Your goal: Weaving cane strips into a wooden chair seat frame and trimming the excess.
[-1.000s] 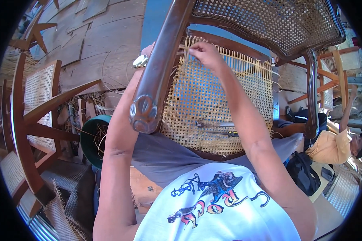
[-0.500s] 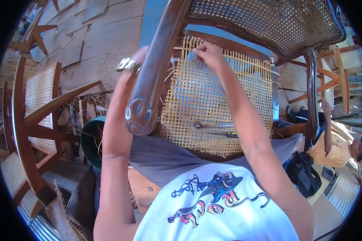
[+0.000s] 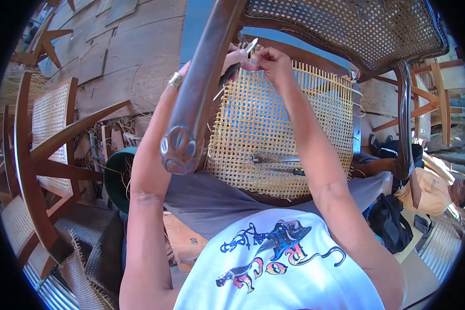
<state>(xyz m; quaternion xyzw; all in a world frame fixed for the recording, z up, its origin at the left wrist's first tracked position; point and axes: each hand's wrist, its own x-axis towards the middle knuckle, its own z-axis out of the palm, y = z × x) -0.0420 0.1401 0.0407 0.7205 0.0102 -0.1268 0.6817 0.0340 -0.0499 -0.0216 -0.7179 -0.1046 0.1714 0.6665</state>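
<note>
A woven cane seat (image 3: 274, 124) on a dark wooden armchair lies across my lap. At its far left corner my left hand (image 3: 234, 58), partly behind the carved armrest (image 3: 195, 98), is closed on what looks like a small knife, its dark handle (image 3: 229, 74) low and its light blade (image 3: 252, 45) pointing up. My right hand (image 3: 275, 64) meets it there, thumb and fingers pinched together. What the pinch holds is too small to make out. Loose cane ends stick out along the seat's far edge.
On the weave lie a metal rod-like tool (image 3: 271, 159) and a tool with a dark handle (image 3: 297, 171). The chair's caned backrest (image 3: 341, 31) rises at the far right. A green bucket (image 3: 120, 178) and another caned chair (image 3: 51, 134) stand left. A person (image 3: 431, 191) sits at right.
My left hand has come from behind the armrest to the seat corner, the knife now showing in it. The right hand has shifted slightly right, fingers still pinched.
</note>
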